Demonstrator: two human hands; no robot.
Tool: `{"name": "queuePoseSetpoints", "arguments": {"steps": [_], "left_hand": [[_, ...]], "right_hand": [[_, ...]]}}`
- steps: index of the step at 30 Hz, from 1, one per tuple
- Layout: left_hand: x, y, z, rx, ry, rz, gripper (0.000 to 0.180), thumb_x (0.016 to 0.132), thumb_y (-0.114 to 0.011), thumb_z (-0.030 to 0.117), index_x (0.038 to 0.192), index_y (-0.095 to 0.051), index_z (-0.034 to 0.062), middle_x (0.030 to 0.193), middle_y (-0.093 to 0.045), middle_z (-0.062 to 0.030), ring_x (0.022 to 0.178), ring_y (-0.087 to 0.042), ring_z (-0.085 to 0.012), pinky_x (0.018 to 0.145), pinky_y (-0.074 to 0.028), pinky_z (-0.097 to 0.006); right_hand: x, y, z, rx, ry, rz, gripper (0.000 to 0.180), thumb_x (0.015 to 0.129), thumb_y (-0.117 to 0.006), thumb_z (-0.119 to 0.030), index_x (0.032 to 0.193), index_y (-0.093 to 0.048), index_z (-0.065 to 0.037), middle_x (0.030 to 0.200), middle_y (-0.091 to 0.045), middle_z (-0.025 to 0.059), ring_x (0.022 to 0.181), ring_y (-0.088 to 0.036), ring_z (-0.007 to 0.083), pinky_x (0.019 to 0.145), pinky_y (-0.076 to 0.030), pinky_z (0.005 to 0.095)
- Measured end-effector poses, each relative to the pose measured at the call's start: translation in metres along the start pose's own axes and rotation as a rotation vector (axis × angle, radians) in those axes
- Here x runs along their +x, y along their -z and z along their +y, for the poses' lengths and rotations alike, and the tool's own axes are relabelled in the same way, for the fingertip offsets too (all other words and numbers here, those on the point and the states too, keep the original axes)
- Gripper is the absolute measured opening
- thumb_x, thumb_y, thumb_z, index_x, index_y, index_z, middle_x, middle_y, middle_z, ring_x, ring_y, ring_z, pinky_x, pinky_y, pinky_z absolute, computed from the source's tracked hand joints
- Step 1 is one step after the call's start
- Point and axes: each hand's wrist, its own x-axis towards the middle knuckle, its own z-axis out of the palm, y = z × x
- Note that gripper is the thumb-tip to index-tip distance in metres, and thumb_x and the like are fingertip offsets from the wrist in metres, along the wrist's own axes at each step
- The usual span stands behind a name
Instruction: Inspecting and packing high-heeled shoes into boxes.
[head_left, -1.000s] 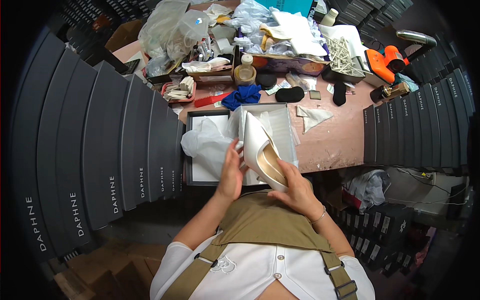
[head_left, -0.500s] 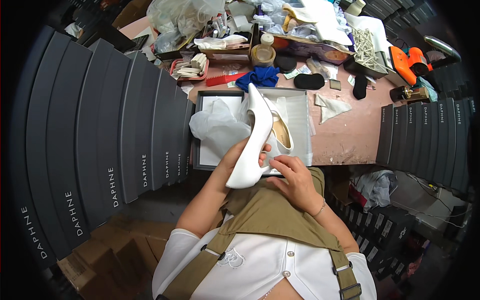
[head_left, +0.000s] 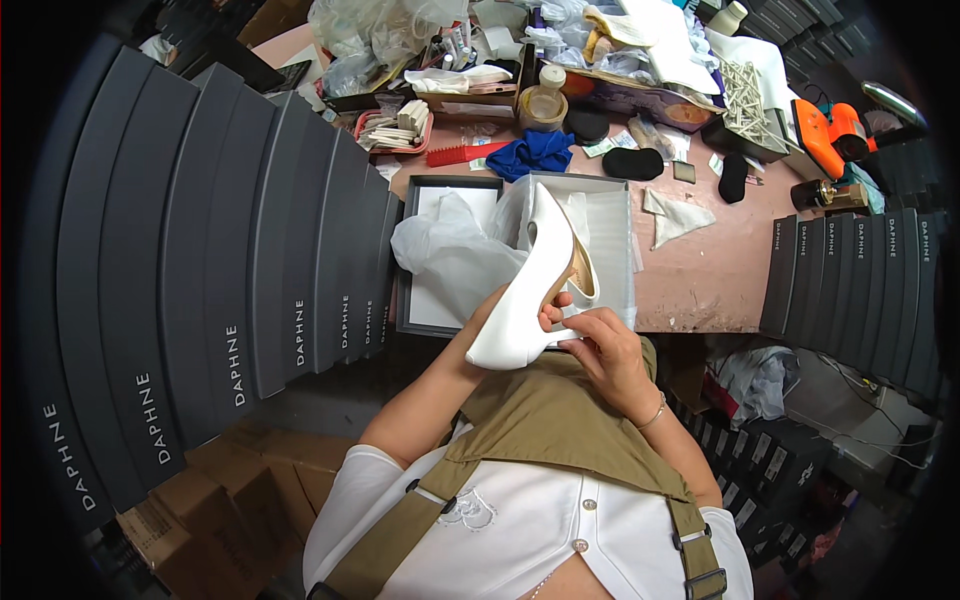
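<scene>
A white high-heeled shoe (head_left: 525, 300) is held up, tilted, its pointed toe away from me and its heel end close to me. My left hand (head_left: 553, 312) grips it, mostly hidden behind the shoe, with curled fingertips showing at its right. The thumb and fingers of my right hand (head_left: 612, 362) pinch the slim heel. Just beyond the fingers, a white shoe edge with a tan insole (head_left: 582, 278) shows; whether it belongs to a second shoe I cannot tell. Behind is an open grey shoebox (head_left: 625, 210) with white tissue paper (head_left: 440, 245).
Tall stacks of dark shoeboxes stand at left (head_left: 215, 240) and right (head_left: 850, 270). Across the pink table lie a blue cloth (head_left: 530, 154), a red comb (head_left: 460, 155), black oval pads (head_left: 633, 163) and a white cloth (head_left: 675, 216). An orange tool (head_left: 815, 140) sits at far right.
My right fingers have closed on the heel, having been apart beside it. The shoe has shifted slightly right and covers more of the insole piece behind. The whole view has moved a little.
</scene>
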Motion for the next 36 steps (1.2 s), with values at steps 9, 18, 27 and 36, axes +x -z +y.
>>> {"name": "queuePoseSetpoints", "arguments": {"steps": [9, 18, 27, 36], "left_hand": [[-0.003, -0.024, 0.004, 0.586, -0.477, 0.222, 0.058, 0.089, -0.048, 0.003, 0.142, -0.025, 0.0071, 0.126, -0.05, -0.0155, 0.11, -0.056, -0.0235, 0.09, -0.05, -0.039], [-0.024, -0.038, 0.014, 1.088, -0.457, -0.088, 0.094, 0.076, -0.048, -0.008, 0.152, 0.003, 0.0133, 0.154, -0.018, -0.0111, 0.141, -0.023, -0.021, 0.112, -0.021, -0.034], [0.003, -0.026, -0.02, 0.835, -0.535, 0.138, 0.097, 0.081, -0.059, -0.004, 0.151, 0.005, 0.0141, 0.14, -0.039, -0.0137, 0.124, -0.044, -0.0224, 0.104, -0.037, -0.036], [-0.034, -0.004, 0.028, 2.299, -0.834, 0.395, 0.081, 0.074, -0.065, 0.001, 0.146, -0.03, 0.0104, 0.139, -0.04, -0.0218, 0.131, -0.038, -0.0376, 0.107, -0.032, -0.044]], "right_hand": [[0.001, 0.003, 0.021, 0.322, -0.145, 0.056, 0.045, 0.088, -0.063, -0.018, 0.127, -0.051, 0.002, 0.114, -0.06, 0.0162, 0.096, -0.06, 0.0225, 0.078, -0.049, 0.0305], [0.003, -0.004, 0.015, 0.709, -0.326, -0.1, 0.046, 0.092, -0.052, -0.001, 0.137, -0.04, 0.003, 0.117, -0.058, 0.0071, 0.102, -0.055, 0.0106, 0.087, -0.046, 0.0259], [0.003, 0.003, 0.01, 0.689, -0.397, -0.028, 0.077, 0.089, -0.063, -0.008, 0.148, -0.015, 0.0, 0.135, -0.045, 0.0165, 0.114, -0.052, 0.0189, 0.088, -0.049, 0.0291], [-0.05, 0.044, 0.064, 0.479, -0.401, 0.012, 0.072, 0.069, -0.078, -0.018, 0.13, -0.048, 0.005, 0.128, -0.05, 0.0193, 0.117, -0.05, 0.0253, 0.098, -0.039, 0.033]]}}
